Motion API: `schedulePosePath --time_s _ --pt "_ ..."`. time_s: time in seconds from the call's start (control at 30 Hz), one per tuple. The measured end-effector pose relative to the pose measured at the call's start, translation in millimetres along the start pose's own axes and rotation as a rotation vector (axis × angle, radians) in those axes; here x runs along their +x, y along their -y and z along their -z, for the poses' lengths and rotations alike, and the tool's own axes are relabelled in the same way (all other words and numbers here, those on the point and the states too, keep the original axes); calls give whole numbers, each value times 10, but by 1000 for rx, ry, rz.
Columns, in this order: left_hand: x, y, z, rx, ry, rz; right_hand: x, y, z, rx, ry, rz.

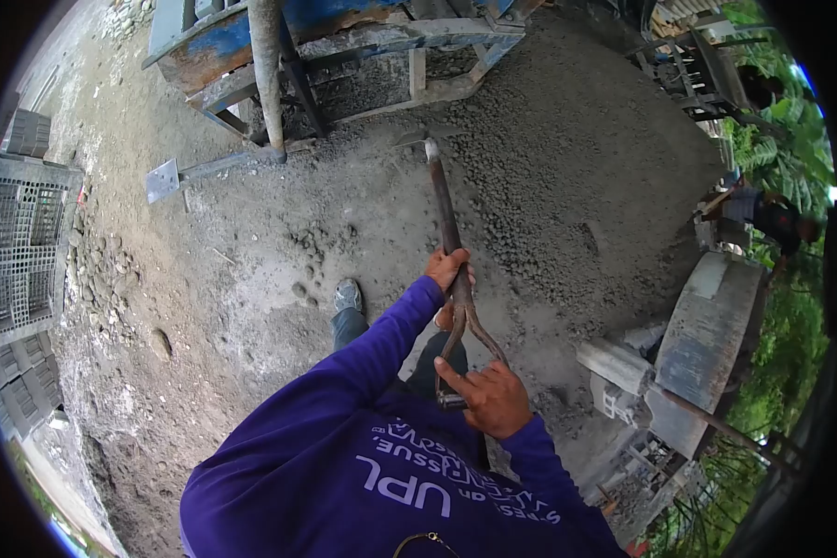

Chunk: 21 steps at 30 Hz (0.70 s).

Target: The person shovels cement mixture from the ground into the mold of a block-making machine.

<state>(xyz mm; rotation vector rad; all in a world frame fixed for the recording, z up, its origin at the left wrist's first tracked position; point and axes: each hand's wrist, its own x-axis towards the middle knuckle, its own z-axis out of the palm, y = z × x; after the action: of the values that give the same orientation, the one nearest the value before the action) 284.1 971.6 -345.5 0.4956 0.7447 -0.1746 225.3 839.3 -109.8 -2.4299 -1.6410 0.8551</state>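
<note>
- Shovel, one, long dark shaft, forked below into a two-armed handle with an end grip; held in front of the body, handle end nearest the wearer, head pointing away
- Shovel head, at the far end of the shaft, down at ground level by the gravel; outline partly lost against the grey
- Left hand, bare, wrapped round the shaft just above the fork
- Right hand, bare, closed on the end grip, apart from the left and nearer the body
- Purple top, long-sleeved, white lettering across the front
- Shoe, one, grey, on the ground left of the shovel, below a dark trouser leg
- Gravel, grey, spread wide to the right of the shaft and beyond it
- Stones, small loose group, on the ground near the shoe
- Blue-painted frame, worn and rusted, beyond the shovel head; upright pipe at its left part
- Metal plate, flat, at the outer end of a bar running left from the frame's foot
- Slatted crate, grey, far left, with hollow blocks just beside it
- Curved sheet, grey, worn, at right
- Another person, dark clothing, far right, well apart, before green plants
</note>
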Motion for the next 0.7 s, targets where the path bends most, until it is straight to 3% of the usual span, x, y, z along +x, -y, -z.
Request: schedulePosePath --time_s 0.07,0.47,0.57,0.7 --pt "274 42 -195 7 -2 -9 -50 -320 -51 -32 -129 -18" --pt "2527 17 -1384 40 -78 1 291 -3188 111 -23 -146 90" --pt "2687 192 -1439 50 -149 34 277 -3444 149 62 -123 104" --pt "2153 400 -1360 250 -200 -66 -120 -3174 314 220 -139 159"
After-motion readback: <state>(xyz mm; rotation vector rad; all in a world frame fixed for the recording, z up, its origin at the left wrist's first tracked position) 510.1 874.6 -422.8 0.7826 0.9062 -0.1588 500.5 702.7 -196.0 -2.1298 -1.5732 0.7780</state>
